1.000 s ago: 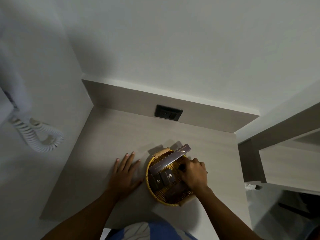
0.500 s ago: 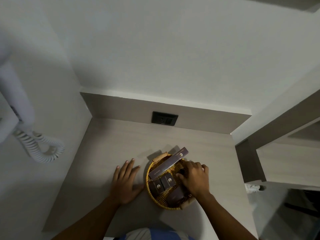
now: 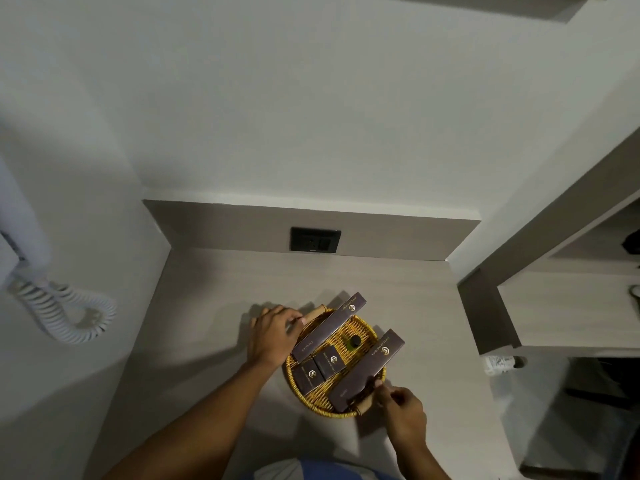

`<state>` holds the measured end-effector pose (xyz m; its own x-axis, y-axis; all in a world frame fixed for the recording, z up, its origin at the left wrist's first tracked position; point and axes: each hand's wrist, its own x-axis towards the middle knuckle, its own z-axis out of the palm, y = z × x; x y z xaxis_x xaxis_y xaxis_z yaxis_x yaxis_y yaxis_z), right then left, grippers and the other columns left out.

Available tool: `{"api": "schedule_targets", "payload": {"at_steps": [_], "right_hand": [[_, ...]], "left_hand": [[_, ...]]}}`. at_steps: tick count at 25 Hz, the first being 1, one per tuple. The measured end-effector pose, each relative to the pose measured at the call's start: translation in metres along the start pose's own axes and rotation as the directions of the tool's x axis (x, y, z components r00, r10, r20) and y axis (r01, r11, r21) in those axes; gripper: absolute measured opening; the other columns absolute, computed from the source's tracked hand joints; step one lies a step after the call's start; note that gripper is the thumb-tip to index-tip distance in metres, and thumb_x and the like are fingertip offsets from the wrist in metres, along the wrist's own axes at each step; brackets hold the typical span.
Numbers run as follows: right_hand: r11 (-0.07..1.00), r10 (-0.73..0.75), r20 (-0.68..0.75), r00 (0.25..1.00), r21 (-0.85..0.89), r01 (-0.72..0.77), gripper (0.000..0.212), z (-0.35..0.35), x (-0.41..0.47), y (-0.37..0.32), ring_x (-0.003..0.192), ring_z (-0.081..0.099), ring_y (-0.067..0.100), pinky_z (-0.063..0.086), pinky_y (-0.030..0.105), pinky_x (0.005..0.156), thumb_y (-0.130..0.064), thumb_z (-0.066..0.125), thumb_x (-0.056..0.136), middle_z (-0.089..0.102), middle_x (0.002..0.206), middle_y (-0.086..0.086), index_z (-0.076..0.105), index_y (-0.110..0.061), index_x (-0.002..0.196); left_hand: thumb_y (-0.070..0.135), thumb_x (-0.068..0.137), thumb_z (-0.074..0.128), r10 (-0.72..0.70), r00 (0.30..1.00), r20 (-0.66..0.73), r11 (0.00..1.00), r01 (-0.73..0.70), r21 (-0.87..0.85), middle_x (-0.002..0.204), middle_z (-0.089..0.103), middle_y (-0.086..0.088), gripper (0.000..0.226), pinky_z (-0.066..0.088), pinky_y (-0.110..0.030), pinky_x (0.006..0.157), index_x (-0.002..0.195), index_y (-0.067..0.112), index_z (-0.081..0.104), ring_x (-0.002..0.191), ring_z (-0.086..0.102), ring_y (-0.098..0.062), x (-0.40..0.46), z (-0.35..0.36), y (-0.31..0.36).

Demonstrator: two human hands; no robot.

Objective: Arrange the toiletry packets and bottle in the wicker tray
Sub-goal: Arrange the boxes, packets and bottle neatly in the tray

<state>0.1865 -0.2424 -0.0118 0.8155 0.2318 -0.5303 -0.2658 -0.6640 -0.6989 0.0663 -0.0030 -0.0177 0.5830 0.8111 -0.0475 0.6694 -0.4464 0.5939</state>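
Note:
A round wicker tray (image 3: 313, 406) sits on the pale wood counter. Inside it, one long dark packet (image 3: 329, 327) lies diagonally along the left side and a second long packet (image 3: 369, 368) along the right. Two small dark packets (image 3: 331, 362) (image 3: 309, 375) lie side by side at the lower left. A little bottle with a black cap (image 3: 354, 341) stands in the middle. My left hand (image 3: 273, 341) curls over the tray's far-left wooden handle (image 3: 314, 313). My right hand (image 3: 403, 414) pinches the near-right handle (image 3: 364, 407).
A black wall socket (image 3: 315, 240) sits on the backsplash behind the tray. A white wall phone with a coiled cord (image 3: 65, 317) hangs on the left wall. A grey cabinet edge (image 3: 485, 306) bounds the counter on the right.
My left hand left the counter and took the tray's far handle. My right hand drew out of the tray to the near handle, uncovering the bottle and the second long packet.

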Motion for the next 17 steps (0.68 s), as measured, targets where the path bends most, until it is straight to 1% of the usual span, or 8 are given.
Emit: {"api": "schedule_targets", "payload": {"at_steps": [1,3,5,7,10,12,15,17], "right_hand": [[0.999,-0.042,0.001,0.999,0.001,0.042,0.026,-0.001,0.002,-0.002,0.077,0.063,0.023,0.042,0.026,0.056,-0.034,0.067,0.087,0.071,0.085,0.011,0.066,-0.009,0.084],[0.995,-0.098,0.004,0.995,0.009,0.098,0.024,-0.004,0.006,-0.01,0.079,0.066,0.025,0.045,0.026,0.057,-0.032,0.069,0.087,0.071,0.079,0.008,0.07,-0.009,0.082],[0.991,-0.13,0.001,0.992,0.011,0.13,0.023,-0.005,0.013,-0.018,0.079,0.067,0.026,0.049,0.029,0.062,-0.031,0.07,0.086,0.072,0.079,0.009,0.071,-0.008,0.083],[0.988,-0.154,0.002,0.988,0.008,0.154,0.025,-0.005,0.023,-0.027,0.078,0.067,0.026,0.05,0.03,0.064,-0.031,0.071,0.086,0.072,0.08,0.011,0.071,-0.006,0.085],[0.984,-0.177,-0.005,0.984,-0.028,0.177,0.028,-0.003,0.039,-0.043,0.076,0.067,0.025,0.049,0.029,0.065,-0.036,0.073,0.083,0.072,0.079,0.009,0.072,-0.008,0.085],[0.981,-0.188,-0.018,0.982,-0.043,0.187,0.027,-0.001,0.051,-0.055,0.076,0.067,0.025,0.05,0.03,0.067,-0.037,0.074,0.081,0.072,0.078,0.007,0.072,-0.01,0.084],[0.975,-0.216,-0.032,0.976,-0.064,0.214,0.024,0.005,0.063,-0.068,0.077,0.067,0.024,0.051,0.03,0.068,-0.038,0.075,0.08,0.071,0.076,0.003,0.071,-0.014,0.081],[0.968,-0.237,0.003,0.971,-0.077,0.237,0.023,0.006,0.071,-0.076,0.078,0.068,0.023,0.055,0.035,0.071,-0.038,0.075,0.08,0.07,0.075,0.002,0.069,-0.016,0.078]], "left_hand": [[0.041,0.096,0.06,-0.008,1.0,-0.005,1.0,0.008,0.005,0.103,0.072,0.002,0.024,0.041,-0.037,0.083,0.104,0.022,0.071,0.104,0.057,-0.022,-0.001,0.0,0.0],[0.042,0.096,0.06,-0.02,1.0,-0.022,1.0,0.02,0.017,0.101,0.073,0.002,0.024,0.043,-0.037,0.083,0.104,0.022,0.072,0.102,0.057,-0.021,-0.004,-0.001,-0.001],[0.042,0.095,0.061,-0.046,0.998,-0.044,0.998,0.047,0.034,0.1,0.073,0.003,0.023,0.037,-0.034,0.081,0.101,0.023,0.071,0.102,0.057,-0.02,-0.007,-0.004,-0.002],[0.043,0.094,0.062,-0.077,0.995,-0.064,0.996,0.08,0.035,0.098,0.072,0.005,0.022,0.03,-0.033,0.081,0.098,0.023,0.071,0.101,0.058,-0.02,-0.014,-0.008,-0.004],[0.044,0.093,0.063,-0.141,0.986,-0.084,0.989,0.145,0.035,0.087,0.067,0.008,0.019,0.025,-0.031,0.078,0.089,0.025,0.067,0.095,0.058,-0.018,-0.03,-0.012,-0.003],[0.042,0.093,0.063,-0.199,0.975,-0.098,0.98,0.2,0.008,0.079,0.058,0.012,0.018,0.022,-0.03,0.077,0.081,0.029,0.061,0.09,0.057,-0.017,-0.041,-0.011,-0.001],[0.043,0.093,0.062,-0.251,0.962,-0.109,0.968,0.249,-0.03,0.077,0.06,0.013,0.019,0.022,-0.031,0.078,0.08,0.031,0.058,0.088,0.058,-0.016,-0.056,-0.007,0.002],[0.045,0.094,0.06,-0.271,0.956,-0.109,0.963,0.269,-0.032,0.077,0.06,0.012,0.02,0.02,-0.03,0.078,0.08,0.03,0.058,0.088,0.057,-0.015,-0.06,-0.006,0.006]]}}
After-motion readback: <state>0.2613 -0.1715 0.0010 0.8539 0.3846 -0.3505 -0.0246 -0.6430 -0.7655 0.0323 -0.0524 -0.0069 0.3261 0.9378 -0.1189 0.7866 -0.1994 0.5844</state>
